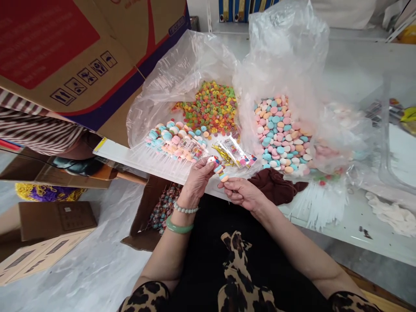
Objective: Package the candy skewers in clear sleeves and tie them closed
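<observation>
Between my hands, just over the table's front edge, is a short candy skewer (222,174) of pastel pieces; a white printed wrapper seems to cover its top. My left hand (199,175) pinches it at the wrapped end. Closed at the lower end is my right hand (242,191), its thumb and finger pressed together there; the stick itself is hard to make out. Just beyond lie printed plastic sachets (234,151) and gold twist ties (222,152). A pile of pastel candy skewers (173,138) lies to the left, sticks pointing toward me.
Clear plastic bags hold ring gummies (214,106) and pastel candies (279,134). A brown cloth (276,185) and white sticks (320,203) lie at right. A large carton (107,39) stands at left; a lower box (139,216) holds finished-looking skewers. Someone's striped sleeve (32,130) shows behind.
</observation>
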Demonstrator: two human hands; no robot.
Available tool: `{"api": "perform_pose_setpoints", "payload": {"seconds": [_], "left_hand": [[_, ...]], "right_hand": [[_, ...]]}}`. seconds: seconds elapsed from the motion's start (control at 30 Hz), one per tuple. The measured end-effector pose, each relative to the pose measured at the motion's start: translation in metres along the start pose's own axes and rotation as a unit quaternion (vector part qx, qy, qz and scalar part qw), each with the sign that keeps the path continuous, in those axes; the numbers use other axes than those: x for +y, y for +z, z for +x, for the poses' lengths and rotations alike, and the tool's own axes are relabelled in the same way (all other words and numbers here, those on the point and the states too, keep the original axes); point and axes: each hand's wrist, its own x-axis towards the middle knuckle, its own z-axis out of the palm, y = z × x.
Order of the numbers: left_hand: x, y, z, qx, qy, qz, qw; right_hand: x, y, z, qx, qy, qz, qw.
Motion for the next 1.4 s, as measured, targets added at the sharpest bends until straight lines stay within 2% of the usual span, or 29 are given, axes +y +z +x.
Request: {"api": "perform_pose_setpoints", "payload": {"seconds": [0.03, 0.07, 0.1, 0.17, 0.23, 0.27, 0.3, 0.33, 0.37, 0.43, 0.5, 0.53, 0.6, 0.67, 0.7, 0.77, 0.83, 0.87, 0.93, 1.03, 1.17, 1.3, 1.37, 1.4], "left_hand": [[0.000, -0.001, 0.000, 0.014, 0.002, 0.022, 1.000], [0.000, -0.003, 0.001, 0.028, 0.003, 0.038, 0.999], [0.000, -0.004, 0.001, 0.036, 0.004, 0.048, 0.998], [0.000, -0.007, 0.001, 0.035, 0.004, 0.046, 0.998], [0.000, -0.006, -0.001, 0.025, 0.001, 0.042, 0.999], [-0.001, -0.004, -0.002, 0.024, 0.002, 0.045, 0.999], [-0.002, -0.001, -0.004, 0.024, 0.005, 0.049, 0.999], [-0.003, 0.003, -0.005, 0.025, 0.010, 0.050, 0.998], [-0.005, 0.007, -0.006, 0.024, 0.015, 0.048, 0.998], [-0.009, 0.015, -0.009, 0.022, 0.027, 0.029, 0.999], [-0.014, 0.020, -0.010, 0.022, 0.031, 0.013, 0.999], [-0.015, 0.021, -0.010, 0.023, 0.029, 0.013, 0.999], [-0.015, 0.018, -0.010, 0.020, 0.009, 0.023, 0.999], [-0.011, 0.011, -0.008, 0.006, -0.023, 0.035, 0.999], [-0.007, 0.007, -0.007, 0.002, -0.032, 0.036, 0.999], [0.002, -0.001, -0.002, 0.008, -0.028, 0.023, 0.999], [0.011, -0.006, 0.003, 0.023, -0.015, -0.002, 1.000], [0.014, -0.008, 0.005, 0.028, -0.011, -0.012, 0.999], [0.018, -0.008, 0.009, 0.032, -0.005, -0.026, 0.999], [0.016, -0.004, 0.013, 0.070, 0.012, -0.060, 0.996], [0.007, 0.000, 0.012, 0.133, 0.043, -0.113, 0.984], [0.001, 0.003, 0.007, 0.102, 0.061, -0.070, 0.990], [0.000, 0.004, 0.004, 0.078, 0.080, -0.026, 0.993], [0.000, 0.005, 0.002, 0.069, 0.095, 0.000, 0.993]], "right_hand": [[0.003, 0.001, 0.001, 0.052, -0.046, -0.072, 0.995], [0.005, 0.002, 0.003, 0.104, -0.104, -0.157, 0.977], [0.007, 0.002, 0.003, 0.148, -0.167, -0.250, 0.942], [0.010, 0.002, 0.003, 0.201, -0.272, -0.422, 0.841], [0.012, 0.002, 0.001, 0.229, -0.315, -0.532, 0.752], [0.012, 0.001, 0.001, 0.239, -0.319, -0.558, 0.728], [0.012, 0.001, 0.000, 0.242, -0.320, -0.565, 0.721], [0.011, 0.002, 0.000, 0.238, -0.321, -0.551, 0.733], [0.011, 0.003, 0.000, 0.229, -0.318, -0.517, 0.761], [0.010, 0.005, 0.002, 0.197, -0.280, -0.392, 0.854], [0.009, 0.008, 0.005, 0.156, -0.199, -0.235, 0.938], [0.009, 0.009, 0.006, 0.136, -0.157, -0.168, 0.964], [0.009, 0.010, 0.008, 0.113, -0.111, -0.094, 0.983], [0.008, 0.008, 0.008, 0.134, -0.132, -0.117, 0.975], [0.008, 0.006, 0.007, 0.155, -0.163, -0.160, 0.961], [0.006, 0.003, 0.006, 0.194, -0.239, -0.273, 0.911], [0.004, 0.000, 0.004, 0.207, -0.292, -0.372, 0.856], [0.004, 0.000, 0.004, 0.208, -0.304, -0.405, 0.837], [0.004, -0.001, 0.003, 0.207, -0.312, -0.441, 0.815], [0.004, -0.002, 0.003, 0.209, -0.312, -0.440, 0.815], [0.005, -0.006, 0.005, 0.211, -0.295, -0.391, 0.846], [0.006, -0.009, 0.008, 0.197, -0.269, -0.379, 0.863], [0.007, -0.008, 0.008, 0.196, -0.261, -0.414, 0.850], [0.007, -0.008, 0.007, 0.201, -0.266, -0.447, 0.830]]}}
